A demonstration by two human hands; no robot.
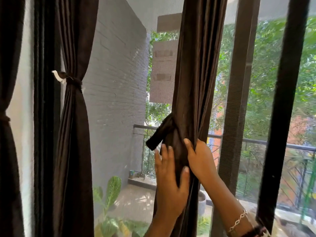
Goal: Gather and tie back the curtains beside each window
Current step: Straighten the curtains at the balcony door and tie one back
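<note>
- Middle curtain [196, 65]: dark brown, hangs from the top edge down the centre of the view, drawn into a narrow bundle at hand height.
- Tie-back band [159, 135]: same dark cloth, looped round the left side of the middle curtain just above the hands. Its free end sticks out down and to the left.
- Left hand [169, 177]: wrapped round the gathered bundle from the left. The thumb lies across the near face of the cloth and the fingers reach up behind it. The fingertips are just below the band's free end; whether they touch it cannot be told.
- Right hand [200, 158]: beside the left hand and a little higher, thumb and curled fingers pinching folds of the middle curtain on its right side.
- Bracelet [238, 221]: pale chain on the right wrist.
- Left curtain [73, 134]: already gathered, cinched by a dark tie [73, 81] fixed to a white hook [57, 76].
- Far-left curtain [8, 82]: at the left edge, also cinched at mid-height.
- Window post [239, 82]: brown upright right of the middle curtain, with a black bar [287, 82] further right.
- Beyond the window: grey brick wall [116, 82], balcony railing [256, 141], leafy plant [111, 190], a hanging board [164, 74], and green trees.
</note>
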